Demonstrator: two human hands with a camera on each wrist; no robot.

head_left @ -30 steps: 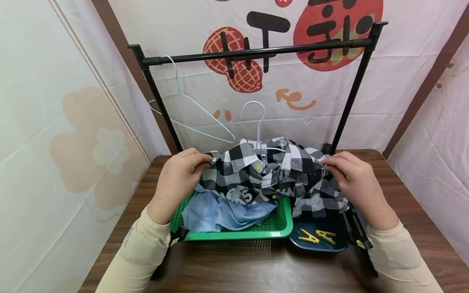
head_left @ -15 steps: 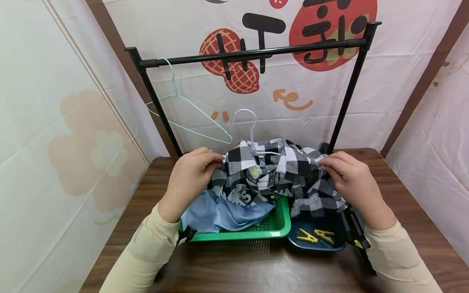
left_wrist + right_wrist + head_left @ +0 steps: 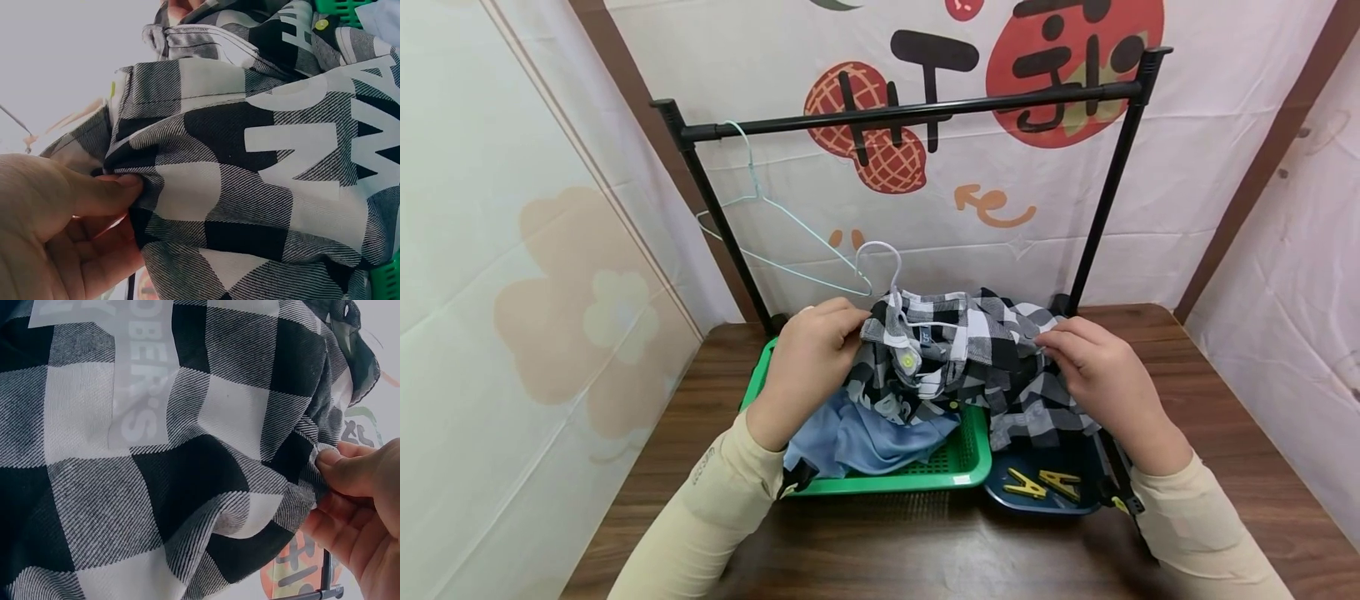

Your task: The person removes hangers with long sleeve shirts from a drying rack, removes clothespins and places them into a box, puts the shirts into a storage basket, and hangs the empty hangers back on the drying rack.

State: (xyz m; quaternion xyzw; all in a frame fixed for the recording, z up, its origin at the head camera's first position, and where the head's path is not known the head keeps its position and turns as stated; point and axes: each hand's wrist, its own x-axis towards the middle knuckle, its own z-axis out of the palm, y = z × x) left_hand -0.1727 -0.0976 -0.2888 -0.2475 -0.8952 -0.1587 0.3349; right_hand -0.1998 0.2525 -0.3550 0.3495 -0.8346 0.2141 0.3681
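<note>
A black-and-white checked shirt (image 3: 992, 333) with pale printed letters is held up above the baskets. Its collar sits around a white hanger (image 3: 880, 248), whose hook sticks up and leans left. My left hand (image 3: 818, 350) pinches the shirt near its left shoulder, thumb (image 3: 119, 187) on top of the cloth. At the other shoulder, my right hand (image 3: 1097, 375) pinches the fabric between thumb (image 3: 340, 465) and fingers. Most of the hanger's body is hidden inside the shirt.
Below the shirt, a green basket (image 3: 925, 481) holds a light blue cloth (image 3: 872, 437). Beside it, a navy tray (image 3: 1037, 505) has yellow clothespins (image 3: 1026, 483) in it. A black rack (image 3: 917, 110) stands behind, with a pale green hanger (image 3: 790, 217) on its bar.
My left hand has moved right with its side of the shirt, bunching the cloth between the hands. The white hanger's hook has shifted left and lower. My right hand has moved slightly left.
</note>
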